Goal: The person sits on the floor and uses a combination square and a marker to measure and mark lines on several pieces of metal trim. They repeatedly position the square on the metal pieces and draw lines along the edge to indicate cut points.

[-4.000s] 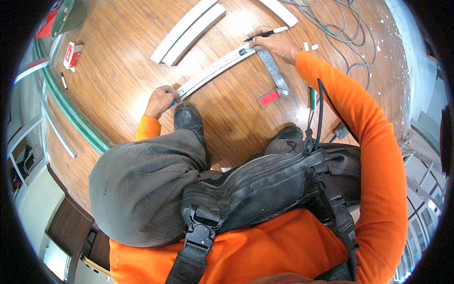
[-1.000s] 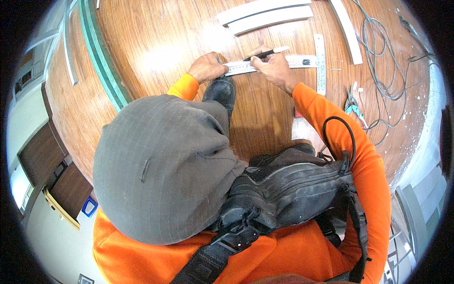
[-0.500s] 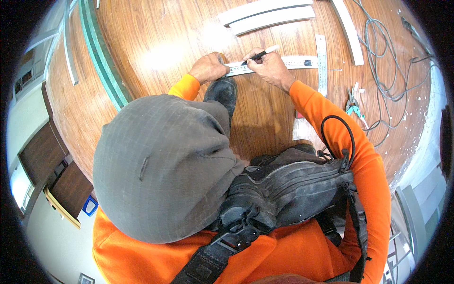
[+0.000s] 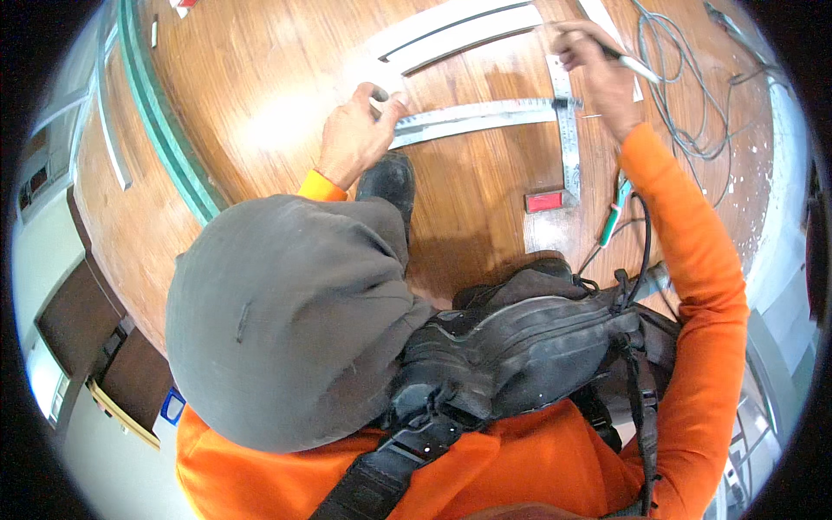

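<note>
Left hand [image 4: 355,134] sits with fingers curled down on the near end of a long flat silvery metal strip [image 4: 472,117], pinning it to the glossy brown wooden floor [image 4: 260,104]. The strip runs from that hand across to the right, where it meets a steel framing square with a graduated blade [image 4: 568,130]. I read the square's blade as lying crosswise to the strip, touching it at the junction.

Right hand [image 4: 594,65] is closed around a slim pen-like marker [image 4: 628,65], held just above the far end of the strip, beside the top of the square.

Two pale channel sections [image 4: 459,35] lie side by side just beyond the strip. A small red rectangular block [image 4: 544,201] rests near the square's lower end; a green-handled tool [image 4: 611,221] lies just right of it. Loose grey cable [image 4: 685,95] coils at right. A black shoe [image 4: 388,178] sits just below the left hand. Grey trouser knee [image 4: 286,321] and black chest pack [image 4: 520,347] fill the foreground
</note>
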`<action>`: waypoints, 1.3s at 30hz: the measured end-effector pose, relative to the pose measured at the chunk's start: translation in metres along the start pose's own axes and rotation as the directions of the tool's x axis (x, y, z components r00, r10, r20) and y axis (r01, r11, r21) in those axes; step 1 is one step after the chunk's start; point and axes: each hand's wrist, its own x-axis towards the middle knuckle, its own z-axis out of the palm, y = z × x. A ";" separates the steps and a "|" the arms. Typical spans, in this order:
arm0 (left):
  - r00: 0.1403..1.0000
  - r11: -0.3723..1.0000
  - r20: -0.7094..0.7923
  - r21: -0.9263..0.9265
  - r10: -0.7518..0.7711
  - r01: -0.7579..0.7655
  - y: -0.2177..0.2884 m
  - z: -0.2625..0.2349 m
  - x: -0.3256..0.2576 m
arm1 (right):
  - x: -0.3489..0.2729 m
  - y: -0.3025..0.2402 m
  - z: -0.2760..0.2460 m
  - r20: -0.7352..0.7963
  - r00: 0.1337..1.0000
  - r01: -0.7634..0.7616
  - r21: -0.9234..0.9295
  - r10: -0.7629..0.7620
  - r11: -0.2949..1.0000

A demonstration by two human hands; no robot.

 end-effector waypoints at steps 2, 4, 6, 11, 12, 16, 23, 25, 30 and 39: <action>0.993 0.997 -0.094 -0.027 0.076 -0.079 -0.005 0.013 0.021 | -0.004 -0.042 -0.051 -0.033 0.989 -0.150 -0.170 0.146 0.974; 0.963 0.994 -0.251 -0.009 0.099 -0.105 -0.021 0.003 0.029 | -0.019 -0.040 -0.087 -0.053 0.998 -0.043 -0.371 0.025 0.928; 0.951 0.997 -0.304 -0.030 0.059 -0.071 -0.042 0.005 0.044 | -0.085 0.023 -0.113 0.041 0.999 0.040 -0.502 -0.023 0.864; 0.914 0.960 -0.362 0.263 0.186 -0.091 -0.102 0.009 0.040 | -0.207 0.053 -0.066 0.247 0.931 0.040 -0.802 0.270 0.597; 0.916 0.942 -0.336 0.319 0.217 -0.106 -0.108 0.015 0.038 | -0.233 0.061 -0.043 0.053 0.958 -0.154 -0.735 0.282 0.661; 0.757 0.760 -0.270 0.496 0.595 -0.421 -0.095 0.033 0.034 | -0.271 0.047 0.009 -0.131 0.988 -0.153 -0.667 0.088 0.729; 0.612 0.489 0.556 0.373 0.562 -0.788 0.069 -0.053 0.048 | -0.259 0.047 0.044 -0.562 0.796 -0.522 -0.451 0.224 0.724; 0.553 0.485 0.670 0.315 0.495 -0.816 0.125 -0.028 0.062 | -0.267 0.052 0.033 -0.576 0.800 -0.561 -0.618 0.170 0.551; 0.731 0.564 0.635 0.519 0.249 -0.643 0.171 0.057 0.078 | -0.242 0.056 0.058 -0.583 0.775 -0.592 -0.532 0.245 0.605; 0.794 0.826 0.537 0.282 0.286 -0.488 0.151 0.153 0.068 | -0.265 0.065 0.001 -0.687 0.648 -0.359 0.106 0.329 0.927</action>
